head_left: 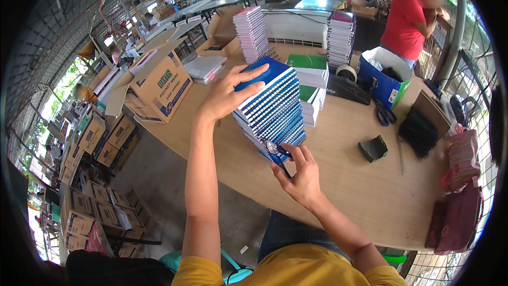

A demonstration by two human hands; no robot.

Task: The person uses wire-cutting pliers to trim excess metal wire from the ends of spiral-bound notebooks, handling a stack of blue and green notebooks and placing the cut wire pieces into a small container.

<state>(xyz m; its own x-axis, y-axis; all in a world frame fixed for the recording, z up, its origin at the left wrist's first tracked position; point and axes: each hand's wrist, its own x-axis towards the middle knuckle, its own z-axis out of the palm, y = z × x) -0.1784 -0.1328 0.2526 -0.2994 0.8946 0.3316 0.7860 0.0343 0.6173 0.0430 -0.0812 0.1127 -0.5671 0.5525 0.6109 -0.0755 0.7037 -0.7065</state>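
A tall stack of blue spiral notebooks (272,108) stands near the table's middle, its coil bindings toward me. My left hand (233,91) lies on the upper left of the stack, thumb and fingers stretched over the blue top cover. Low on the stack's near side, my right hand (300,175) is closed around the dark blue handles of a small pair of pliers (276,151). The metal jaws are right against the coils of the lower notebooks. Exactly what the jaws touch is too small to tell.
Behind the stack are green-covered notebooks (308,62) and a pink-edged notebook pile (251,34). At right are scissors (384,114), a blue bin (382,74), a small dark box (373,149) and black coils (419,133). A cardboard carton (161,87) sits left. A person in red (405,21) stands beyond.
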